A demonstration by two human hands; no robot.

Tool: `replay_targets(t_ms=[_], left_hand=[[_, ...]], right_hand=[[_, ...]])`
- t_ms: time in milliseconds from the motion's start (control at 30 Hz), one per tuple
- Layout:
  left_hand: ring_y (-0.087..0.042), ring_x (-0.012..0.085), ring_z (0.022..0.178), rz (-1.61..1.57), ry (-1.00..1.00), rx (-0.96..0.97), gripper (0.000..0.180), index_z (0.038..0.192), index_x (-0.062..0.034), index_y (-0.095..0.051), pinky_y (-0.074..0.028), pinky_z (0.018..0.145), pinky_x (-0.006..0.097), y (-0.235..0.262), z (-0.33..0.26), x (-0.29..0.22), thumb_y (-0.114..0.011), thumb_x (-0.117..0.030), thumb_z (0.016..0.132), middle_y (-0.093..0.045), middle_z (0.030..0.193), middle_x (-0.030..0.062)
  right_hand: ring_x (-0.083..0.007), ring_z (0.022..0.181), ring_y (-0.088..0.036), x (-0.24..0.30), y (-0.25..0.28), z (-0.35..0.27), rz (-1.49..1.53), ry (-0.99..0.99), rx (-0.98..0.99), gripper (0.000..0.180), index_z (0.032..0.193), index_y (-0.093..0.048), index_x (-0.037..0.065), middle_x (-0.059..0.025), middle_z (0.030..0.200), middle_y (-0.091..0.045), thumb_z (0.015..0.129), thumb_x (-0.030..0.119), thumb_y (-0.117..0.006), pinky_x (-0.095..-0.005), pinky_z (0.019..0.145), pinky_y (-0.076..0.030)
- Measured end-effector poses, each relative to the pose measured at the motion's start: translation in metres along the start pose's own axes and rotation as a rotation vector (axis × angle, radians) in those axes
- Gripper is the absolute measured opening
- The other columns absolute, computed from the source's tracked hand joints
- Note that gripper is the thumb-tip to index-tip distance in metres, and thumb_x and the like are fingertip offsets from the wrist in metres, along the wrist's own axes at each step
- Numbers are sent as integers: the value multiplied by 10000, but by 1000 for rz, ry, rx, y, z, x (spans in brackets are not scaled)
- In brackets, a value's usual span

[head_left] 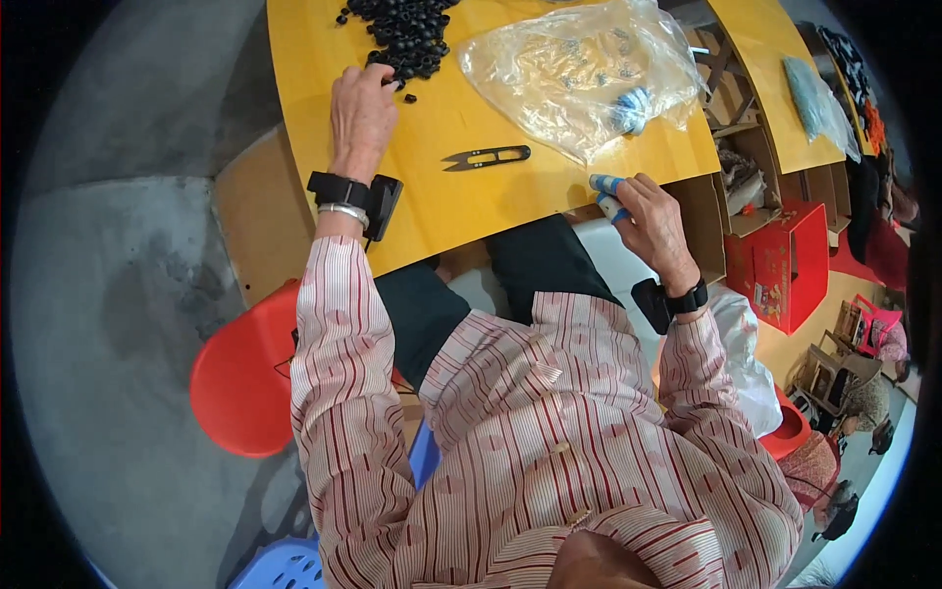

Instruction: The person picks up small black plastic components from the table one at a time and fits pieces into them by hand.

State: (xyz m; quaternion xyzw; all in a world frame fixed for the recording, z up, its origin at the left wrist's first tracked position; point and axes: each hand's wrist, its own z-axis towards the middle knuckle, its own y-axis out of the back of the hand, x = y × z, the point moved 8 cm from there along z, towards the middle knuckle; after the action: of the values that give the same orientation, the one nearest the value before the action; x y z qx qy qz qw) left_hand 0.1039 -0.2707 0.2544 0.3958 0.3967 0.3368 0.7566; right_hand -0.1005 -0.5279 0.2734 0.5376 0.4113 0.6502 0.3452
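The left hand [364, 113] curls its fingers at the far-left black pieces [407, 44]; the right hand's [655, 228] wrapped fingers sit close together beside the counter [432, 211]; either grip is unclear.

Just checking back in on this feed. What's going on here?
A person in a striped shirt is at a yellow table. Their left hand is at the near edge of a pile of small black pieces; whether it grips one is hard to tell. The right hand, with blue-and-white coverings on its fingers, is by the table's near edge. Black thread snips lie untouched, and a clear plastic bag lies beyond the right hand.
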Motion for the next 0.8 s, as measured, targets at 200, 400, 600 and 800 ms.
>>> replay_targets(t_ms=[200,400,600,800], left_hand=[[-542,335,848,60,-28,78,180,933,-43,-651,-446,741,409,-11,9,-9,-662,-127,774,-581,852,165],[-536,329,855,80,-40,111,145,900,-37,-640,-438,763,404,-8,11,-4,-649,-119,780,-598,867,147],[-575,211,765,-267,167,54,164,910,-9,-610,-453,716,319,19,-15,-33,-635,-148,825,-618,833,96],[-534,86,743,-802,428,223,137,958,3,-566,-440,680,214,-8,-83,-79,-595,-89,860,-584,823,22]], right_hand=[[-287,708,-541,-6,-3,-2,-38,-2,37,294,995,-602,35,-106,753,-557,704,6,-631,-364,624,-463],[-270,713,-523,-2,3,-1,2,87,16,298,873,-519,50,-89,748,-525,592,11,-612,-380,599,-449],[-278,724,-521,-16,18,10,-3,46,-91,256,871,-525,45,-88,751,-518,629,-7,-591,-367,599,-449],[-323,823,-558,-42,49,59,-5,123,-372,209,887,-521,28,-125,843,-590,688,15,-582,-412,664,-465]])
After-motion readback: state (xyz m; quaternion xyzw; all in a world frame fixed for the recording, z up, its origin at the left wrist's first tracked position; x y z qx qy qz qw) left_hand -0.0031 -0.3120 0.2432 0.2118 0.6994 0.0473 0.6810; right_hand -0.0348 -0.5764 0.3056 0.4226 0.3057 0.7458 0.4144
